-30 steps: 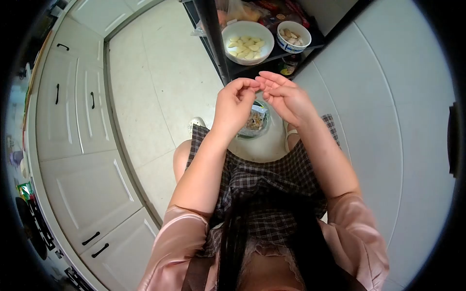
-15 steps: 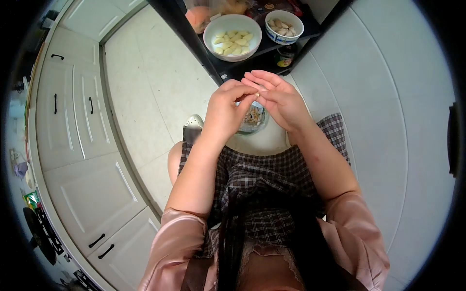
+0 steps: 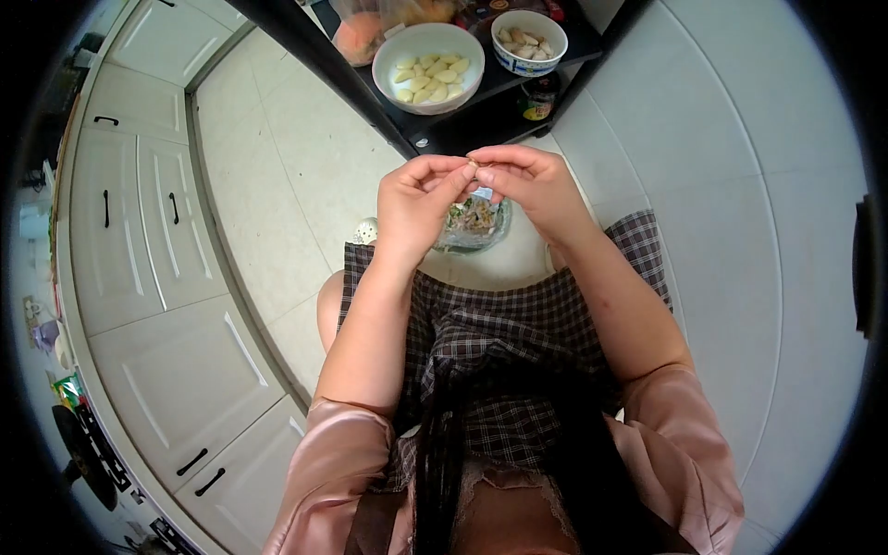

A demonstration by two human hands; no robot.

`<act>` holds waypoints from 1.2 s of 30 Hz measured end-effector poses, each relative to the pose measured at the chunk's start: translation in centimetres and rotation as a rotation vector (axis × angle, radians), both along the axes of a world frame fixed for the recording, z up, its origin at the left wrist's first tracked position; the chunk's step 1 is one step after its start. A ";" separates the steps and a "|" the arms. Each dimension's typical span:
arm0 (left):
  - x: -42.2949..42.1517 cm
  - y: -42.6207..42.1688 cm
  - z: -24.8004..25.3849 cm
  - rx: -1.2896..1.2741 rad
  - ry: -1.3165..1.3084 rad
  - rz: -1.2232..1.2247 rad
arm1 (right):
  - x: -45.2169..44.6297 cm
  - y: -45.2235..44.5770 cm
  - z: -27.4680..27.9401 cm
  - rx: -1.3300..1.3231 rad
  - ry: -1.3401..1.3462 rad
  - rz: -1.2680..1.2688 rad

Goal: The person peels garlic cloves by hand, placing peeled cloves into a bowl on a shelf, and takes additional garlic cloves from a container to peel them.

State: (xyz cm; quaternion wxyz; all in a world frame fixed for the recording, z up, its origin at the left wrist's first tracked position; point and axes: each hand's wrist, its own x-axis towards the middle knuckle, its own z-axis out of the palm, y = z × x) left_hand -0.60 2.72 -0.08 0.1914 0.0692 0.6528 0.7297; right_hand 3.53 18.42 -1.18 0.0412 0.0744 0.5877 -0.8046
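Note:
A small garlic clove (image 3: 474, 166) is pinched between the fingertips of both hands. My left hand (image 3: 418, 196) closes thumb and forefinger on it from the left. From the right, my right hand (image 3: 535, 190) grips it with thumb and fingers; part of the clove is hidden. Beneath the hands, a bin with a clear plastic liner (image 3: 481, 242) holds scraps that look like garlic skins. Peeled garlic cloves (image 3: 430, 79) lie in a large white bowl (image 3: 444, 104). Beside it, a smaller patterned bowl (image 3: 529, 67) contains cloves with their skins on.
Both bowls stand on a black shelf unit (image 3: 481, 118), with plastic bags of produce (image 3: 359, 39) behind and a dark bottle (image 3: 538, 100) on the lower shelf. White cabinets (image 3: 185, 370) line the left; a pale tiled wall (image 3: 712, 185) rises on the right.
My right hand's fingers, raised and spread before, have curled in to the clove. Both hands have shifted slightly left, showing more of the bin. The view has tilted a little.

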 end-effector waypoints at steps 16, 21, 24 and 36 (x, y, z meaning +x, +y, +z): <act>-0.2 -0.9 -0.2 -0.137 0.032 -0.007 | -0.2 -0.8 -0.3 0.480 0.440 -0.124; -0.2 -1.1 -0.5 -0.137 0.016 -0.011 | -0.2 -0.8 -0.1 0.572 0.503 -0.115; 0.1 -0.9 -0.4 -0.147 -0.023 0.032 | -0.1 -1.0 0.0 0.564 0.490 -0.097; 0.6 0.0 -0.5 -0.130 0.013 0.070 | -0.4 -1.4 -1.3 -0.017 0.064 -0.037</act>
